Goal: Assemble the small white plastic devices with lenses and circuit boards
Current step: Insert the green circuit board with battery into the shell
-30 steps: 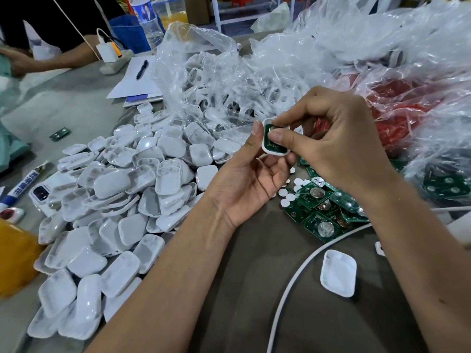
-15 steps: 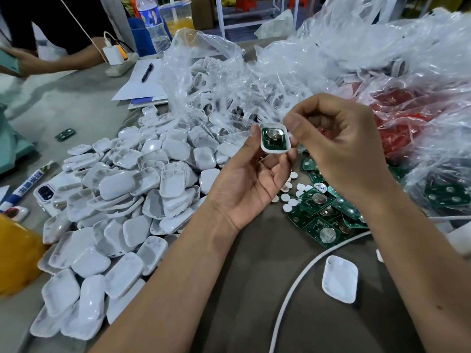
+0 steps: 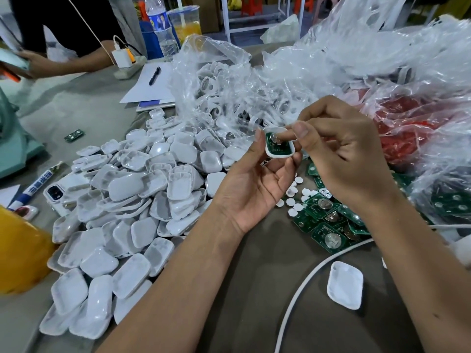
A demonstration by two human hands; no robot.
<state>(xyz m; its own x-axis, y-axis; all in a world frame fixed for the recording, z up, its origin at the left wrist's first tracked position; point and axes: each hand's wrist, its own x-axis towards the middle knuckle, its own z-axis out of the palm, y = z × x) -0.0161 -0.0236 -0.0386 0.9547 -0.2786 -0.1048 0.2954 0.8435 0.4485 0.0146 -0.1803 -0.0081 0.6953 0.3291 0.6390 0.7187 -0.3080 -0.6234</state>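
Head view: my left hand (image 3: 257,184) pinches a white shell (image 3: 279,146) by its edges, green board (image 3: 277,146) seated inside, held above the table's middle. My right hand (image 3: 349,154) curls over it, a fingertip (image 3: 286,135) on what looks like the lens. Loose shells (image 3: 142,200) pile left; spare boards (image 3: 328,225) lie right, under my wrist.

Far end of table: another person's arm (image 3: 74,61), charger (image 3: 123,57) on a power strip, water bottle (image 3: 161,26), cup of orange drink (image 3: 185,22). Pen (image 3: 154,75) on white papers (image 3: 153,87). Left edge: blue marker (image 3: 38,186), phone (image 3: 57,193), yellow object (image 3: 20,256). White cable (image 3: 303,289) near front.
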